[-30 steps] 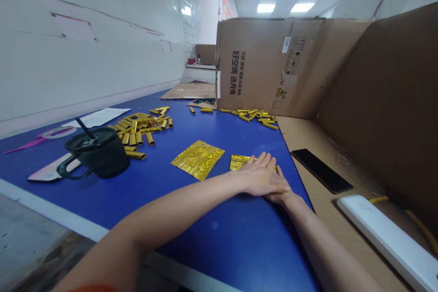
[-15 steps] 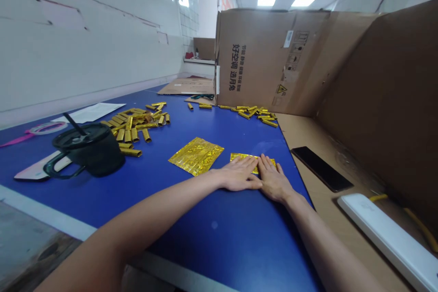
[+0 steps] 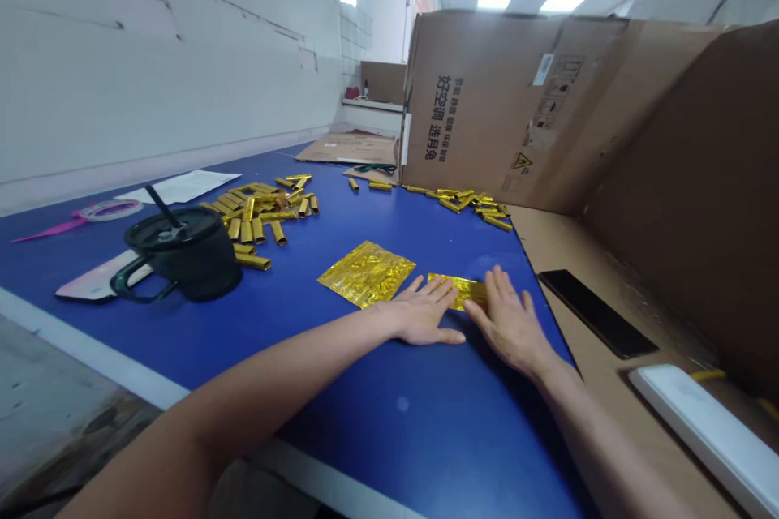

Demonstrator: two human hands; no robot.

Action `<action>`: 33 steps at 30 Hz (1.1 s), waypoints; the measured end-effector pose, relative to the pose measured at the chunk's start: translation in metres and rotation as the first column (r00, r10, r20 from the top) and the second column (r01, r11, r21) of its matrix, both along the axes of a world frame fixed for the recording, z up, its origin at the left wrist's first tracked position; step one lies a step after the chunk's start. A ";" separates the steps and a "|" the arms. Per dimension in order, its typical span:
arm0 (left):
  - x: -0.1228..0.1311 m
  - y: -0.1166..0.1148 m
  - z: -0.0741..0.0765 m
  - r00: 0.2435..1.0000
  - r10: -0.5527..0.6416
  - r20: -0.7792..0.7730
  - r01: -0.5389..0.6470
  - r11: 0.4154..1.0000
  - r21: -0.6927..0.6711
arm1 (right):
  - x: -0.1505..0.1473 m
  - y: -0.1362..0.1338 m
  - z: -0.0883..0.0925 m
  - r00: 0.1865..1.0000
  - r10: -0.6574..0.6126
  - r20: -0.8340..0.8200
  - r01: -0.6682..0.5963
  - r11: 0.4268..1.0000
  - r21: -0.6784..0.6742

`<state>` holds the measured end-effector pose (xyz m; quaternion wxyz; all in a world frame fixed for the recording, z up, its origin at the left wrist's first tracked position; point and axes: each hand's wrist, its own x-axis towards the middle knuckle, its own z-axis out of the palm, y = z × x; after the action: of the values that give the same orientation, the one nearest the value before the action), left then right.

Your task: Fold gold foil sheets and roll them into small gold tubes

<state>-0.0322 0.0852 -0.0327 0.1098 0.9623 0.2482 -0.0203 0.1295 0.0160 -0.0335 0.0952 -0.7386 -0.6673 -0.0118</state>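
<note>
A narrow folded strip of gold foil [image 3: 463, 289] lies on the blue table [image 3: 389, 430]. My left hand [image 3: 423, 314] lies flat with fingers spread, fingertips on the strip's left end. My right hand [image 3: 510, 320] is flat too, fingers stretched out over the strip's right end. A larger crinkled gold foil sheet [image 3: 367, 272] lies just left of my left hand, untouched.
A heap of gold foil rolls [image 3: 263, 213] sits at the left, more rolls [image 3: 468, 201] by a big cardboard box [image 3: 505, 109]. A black mug with a straw [image 3: 182, 255] stands at the left. A black phone [image 3: 596, 313] and a white bar [image 3: 712, 438] lie on cardboard at the right.
My hands, stacked one over the other a second ago, have slid apart and now lie side by side on the foil strip. The camera view has shifted slightly.
</note>
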 end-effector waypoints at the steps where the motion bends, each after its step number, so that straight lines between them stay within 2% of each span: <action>1: 0.000 0.000 0.000 1.000 -0.011 -0.014 0.011 1.000 0.012 | -0.011 -0.002 0.001 0.993 0.115 -0.031 -0.115 0.993 -0.007; 3: 0.000 0.001 -0.001 0.997 -0.044 -0.057 0.047 0.998 0.043 | -0.030 -0.006 0.002 0.943 0.316 -0.105 -0.323 0.945 -0.051; 4: -0.001 0.001 0.000 0.995 -0.057 -0.080 0.061 0.997 0.055 | -0.036 -0.007 0.001 0.923 0.358 -0.140 -0.370 0.927 -0.068; 8: -0.001 -0.001 0.002 0.994 -0.047 -0.097 0.052 0.997 0.054 | -0.035 -0.007 -0.004 0.893 0.378 -0.246 -0.408 0.909 -0.082; 11: 0.000 -0.002 0.003 0.998 -0.011 -0.054 0.013 1.000 0.025 | -0.023 -0.006 -0.006 0.912 0.334 -0.236 -0.367 0.924 -0.111; 16: -0.001 -0.001 0.000 1.000 0.009 0.024 -0.008 1.000 -0.025 | -0.003 -0.004 -0.006 0.970 0.210 -0.119 -0.230 0.954 -0.193; 22: -0.001 0.000 -0.004 0.999 0.030 0.034 -0.028 0.999 -0.039 | 0.015 0.000 -0.007 0.998 0.057 -0.039 -0.064 0.971 -0.232; 25: -0.002 -0.001 -0.004 0.999 0.039 0.029 -0.037 0.998 -0.043 | 0.014 0.000 -0.007 0.999 0.034 -0.015 -0.037 0.975 -0.221; 29: 0.003 -0.002 0.011 0.996 0.065 -0.062 -0.070 0.994 -0.086 | 0.011 -0.001 -0.008 0.999 0.037 0.019 -0.032 0.977 -0.213; 32: 0.021 -0.007 0.031 0.964 0.179 -0.195 -0.204 0.972 -0.114 | 0.012 0.000 -0.010 0.997 0.046 0.056 -0.032 0.974 -0.224; 33: 0.030 -0.011 0.037 0.960 0.210 -0.184 -0.232 0.967 -0.108 | 0.013 0.000 -0.012 0.996 0.051 0.072 -0.034 0.973 -0.228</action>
<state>-0.0019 0.0739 0.0042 0.1512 0.9141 0.3609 -0.1063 0.1430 0.0161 -0.0454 -0.0155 -0.7292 -0.6831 0.0377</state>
